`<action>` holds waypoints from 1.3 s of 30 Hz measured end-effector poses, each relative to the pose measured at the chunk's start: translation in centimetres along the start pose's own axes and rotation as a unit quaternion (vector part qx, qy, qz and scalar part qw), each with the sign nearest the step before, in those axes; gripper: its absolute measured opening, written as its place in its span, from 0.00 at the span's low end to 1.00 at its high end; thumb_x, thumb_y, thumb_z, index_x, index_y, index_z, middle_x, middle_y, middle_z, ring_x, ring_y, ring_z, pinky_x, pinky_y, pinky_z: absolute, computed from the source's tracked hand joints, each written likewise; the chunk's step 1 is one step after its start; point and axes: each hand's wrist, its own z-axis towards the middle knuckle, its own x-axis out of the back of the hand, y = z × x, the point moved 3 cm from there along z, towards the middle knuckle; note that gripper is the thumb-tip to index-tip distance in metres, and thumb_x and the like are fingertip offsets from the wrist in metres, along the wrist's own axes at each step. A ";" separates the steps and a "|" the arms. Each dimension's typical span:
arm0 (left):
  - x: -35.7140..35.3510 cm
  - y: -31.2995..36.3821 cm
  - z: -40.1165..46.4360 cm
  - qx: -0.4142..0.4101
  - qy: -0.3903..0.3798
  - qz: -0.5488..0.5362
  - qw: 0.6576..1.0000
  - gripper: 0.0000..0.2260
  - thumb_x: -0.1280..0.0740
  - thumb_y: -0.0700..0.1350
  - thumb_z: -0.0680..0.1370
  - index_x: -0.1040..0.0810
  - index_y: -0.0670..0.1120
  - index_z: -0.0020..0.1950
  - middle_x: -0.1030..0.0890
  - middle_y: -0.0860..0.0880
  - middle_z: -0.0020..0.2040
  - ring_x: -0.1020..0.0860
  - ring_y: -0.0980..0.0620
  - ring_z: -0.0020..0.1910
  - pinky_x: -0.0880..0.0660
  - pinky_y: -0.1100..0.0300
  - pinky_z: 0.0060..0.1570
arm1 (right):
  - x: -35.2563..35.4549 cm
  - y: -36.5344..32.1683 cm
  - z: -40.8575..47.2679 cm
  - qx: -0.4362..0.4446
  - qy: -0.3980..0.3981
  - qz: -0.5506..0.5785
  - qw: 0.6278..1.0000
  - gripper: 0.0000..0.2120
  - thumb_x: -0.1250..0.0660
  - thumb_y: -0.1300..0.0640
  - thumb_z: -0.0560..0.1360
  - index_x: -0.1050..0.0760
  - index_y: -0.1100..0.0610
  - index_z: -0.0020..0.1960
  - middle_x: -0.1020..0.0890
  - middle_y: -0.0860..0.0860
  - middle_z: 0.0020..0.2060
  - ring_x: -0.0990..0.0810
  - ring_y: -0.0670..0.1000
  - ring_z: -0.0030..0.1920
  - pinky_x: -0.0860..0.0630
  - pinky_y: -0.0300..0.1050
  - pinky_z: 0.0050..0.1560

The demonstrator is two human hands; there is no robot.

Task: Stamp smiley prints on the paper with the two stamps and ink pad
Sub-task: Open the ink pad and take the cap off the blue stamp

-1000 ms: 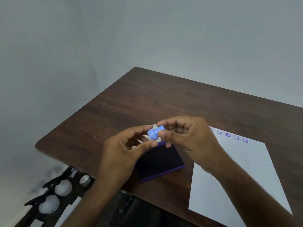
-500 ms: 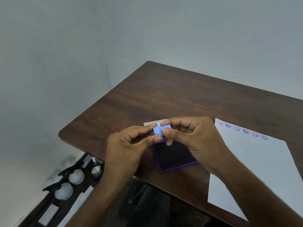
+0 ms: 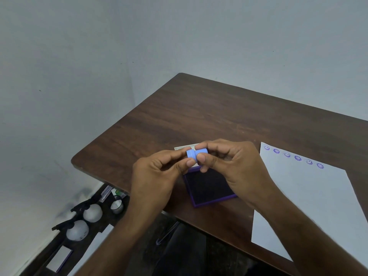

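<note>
A small blue stamp [image 3: 196, 153] lies sideways in the air above the ink pad, pinched from both ends. My left hand [image 3: 159, 176] grips its wider left end with thumb and forefinger. My right hand [image 3: 235, 166] holds the narrower right end. Below them the open purple ink pad [image 3: 207, 189] rests on the table, its pale lid [image 3: 184, 147] partly hidden behind my fingers. The white paper [image 3: 310, 200] lies to the right, with a row of several purple smiley prints [image 3: 292, 156] along its far edge. A second stamp is not visible.
The dark wooden table [image 3: 199, 116] stands in a corner against grey walls. On the floor at lower left sit two white spray bottles [image 3: 87, 220], a small cup [image 3: 117, 206] and some flat items. The table's near edge runs beside my forearms.
The view has shifted, so table and paper sit further right in frame. Both hands stay together on the blue stamp above the pad, which now lies more level.
</note>
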 end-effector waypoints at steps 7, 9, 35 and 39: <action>0.0 -0.2 0.3 0.038 -0.021 -0.028 0.999 0.12 0.27 0.46 0.69 0.16 0.51 0.51 0.13 0.59 0.41 0.16 0.59 0.42 0.21 0.68 0.43 | 0.1 0.2 0.1 0.006 0.003 -0.011 1.000 0.11 0.30 0.60 0.72 0.19 0.56 0.54 0.16 0.45 0.44 0.16 0.42 0.40 0.24 0.27 0.43; -0.2 -0.1 0.4 0.056 -0.029 -0.049 0.997 0.11 0.28 0.48 0.68 0.16 0.52 0.49 0.13 0.53 0.37 0.17 0.57 0.35 0.21 0.67 0.39 | 0.2 0.2 0.0 0.012 0.007 -0.021 1.000 0.11 0.30 0.60 0.72 0.19 0.56 0.54 0.17 0.44 0.45 0.17 0.42 0.44 0.25 0.26 0.43; 3.6 -3.2 0.5 0.095 -0.012 0.155 0.983 0.17 0.25 0.44 0.70 0.19 0.58 0.56 0.18 0.66 0.42 0.21 0.73 0.45 0.29 0.82 0.40 | -0.5 0.7 -1.4 -0.171 0.004 0.497 0.851 0.15 0.37 0.65 0.72 0.21 0.69 0.55 0.16 0.61 0.45 0.17 0.53 0.42 0.18 0.42 0.46; 3.4 -3.2 1.1 0.075 -0.029 0.241 0.967 0.16 0.25 0.46 0.70 0.19 0.56 0.57 0.21 0.66 0.44 0.23 0.70 0.42 0.32 0.82 0.38 | -0.7 0.6 -1.6 -0.167 -0.012 0.510 0.844 0.15 0.39 0.66 0.74 0.23 0.70 0.58 0.17 0.61 0.45 0.17 0.53 0.43 0.18 0.41 0.46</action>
